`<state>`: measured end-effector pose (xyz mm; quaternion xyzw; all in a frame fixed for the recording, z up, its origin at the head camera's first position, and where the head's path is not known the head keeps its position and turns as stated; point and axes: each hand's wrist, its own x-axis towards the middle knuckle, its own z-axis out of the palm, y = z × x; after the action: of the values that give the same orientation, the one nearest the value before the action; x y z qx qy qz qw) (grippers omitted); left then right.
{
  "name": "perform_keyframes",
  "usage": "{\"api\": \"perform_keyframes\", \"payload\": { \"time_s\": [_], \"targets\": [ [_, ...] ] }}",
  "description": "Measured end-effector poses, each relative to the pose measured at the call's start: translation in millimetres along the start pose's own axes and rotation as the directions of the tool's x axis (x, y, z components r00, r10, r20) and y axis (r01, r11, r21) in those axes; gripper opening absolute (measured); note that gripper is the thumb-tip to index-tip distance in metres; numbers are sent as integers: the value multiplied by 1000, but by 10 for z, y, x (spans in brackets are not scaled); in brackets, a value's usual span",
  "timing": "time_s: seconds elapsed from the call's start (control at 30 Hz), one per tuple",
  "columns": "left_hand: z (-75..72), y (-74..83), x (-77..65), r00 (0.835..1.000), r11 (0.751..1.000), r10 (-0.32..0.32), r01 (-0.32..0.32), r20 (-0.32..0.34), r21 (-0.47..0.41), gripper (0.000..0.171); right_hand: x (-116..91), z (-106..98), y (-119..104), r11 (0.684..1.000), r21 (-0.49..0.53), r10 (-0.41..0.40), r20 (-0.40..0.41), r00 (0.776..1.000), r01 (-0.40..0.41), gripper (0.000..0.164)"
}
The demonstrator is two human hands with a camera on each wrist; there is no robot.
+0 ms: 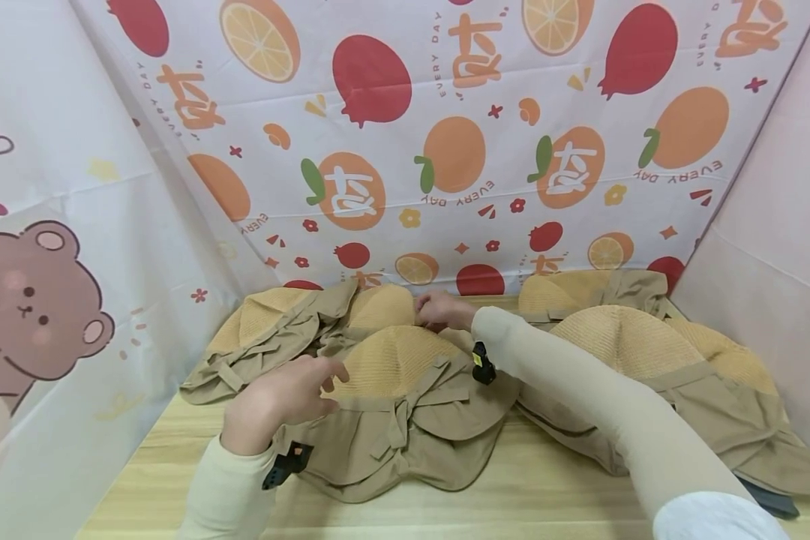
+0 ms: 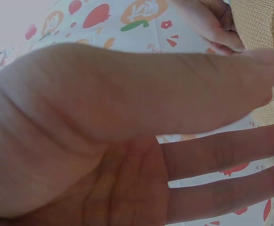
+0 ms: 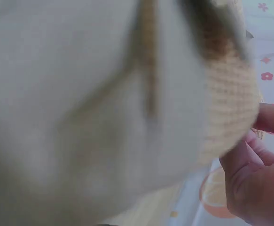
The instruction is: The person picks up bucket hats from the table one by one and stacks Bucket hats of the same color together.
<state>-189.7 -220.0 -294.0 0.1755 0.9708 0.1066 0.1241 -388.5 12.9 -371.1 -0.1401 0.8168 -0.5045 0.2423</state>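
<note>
A sun hat with a yellow straw crown and tan cloth brim (image 1: pixel 394 367) lies in front, a tied bow on its brim. At its left side hovers my left hand (image 1: pixel 286 397), fingers loosely spread and holding nothing; the left wrist view shows its thumb and separated fingers. Behind that crown, my right hand (image 1: pixel 442 309) reaches to the right edge of a rear straw hat (image 1: pixel 381 307). Its curled thumb and fingers (image 3: pixel 268 117) pinch at a straw edge in the right wrist view, where the nearer hat covers part of the grip.
Another matching hat (image 1: pixel 270 330) lies at the back left. Several more overlap on the right (image 1: pixel 621 345), beneath my right forearm, with a dark flat item (image 1: pixel 766 499) sticking out below them. Fruit-print cloth (image 1: pixel 459 225) walls in the wooden table (image 1: pixel 155 465).
</note>
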Motion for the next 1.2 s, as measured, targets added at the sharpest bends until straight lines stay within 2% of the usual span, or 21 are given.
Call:
{"api": "perform_keyframes", "payload": {
  "time_s": [0.2, 0.3, 0.47, 0.63, 0.93, 1.2],
  "targets": [
    [17, 13, 9, 1000, 1000, -8, 8, 9, -21, 35, -43, -52, -69, 999, 23, -43, -87, 995, 46, 16],
    [25, 9, 5, 1000, 1000, -11, 11, 8, -28, 35, -69, -93, -121, 997, 9, -81, -104, 991, 82, 12],
    [30, -3, 5, 1000, 1000, 5, -4, 12, -10, 33, -109, -172, -227, 984, -94, -162, -135, 977, 150, 7],
    [29, -9, 7, 1000, 1000, 7, -7, 13, -5, 32, -116, -245, -315, 958, -214, -231, -173, 957, 193, 7],
    [48, 16, 22, 1000, 1000, 2, -1, 8, -23, 33, -109, -276, -460, 903, -309, -367, -194, 910, 299, 9],
    [96, 102, 85, 995, 995, 99, -99, 2, -8, 40, -140, -278, -600, 890, -336, -389, -208, 898, 307, 8]
  ]
}}
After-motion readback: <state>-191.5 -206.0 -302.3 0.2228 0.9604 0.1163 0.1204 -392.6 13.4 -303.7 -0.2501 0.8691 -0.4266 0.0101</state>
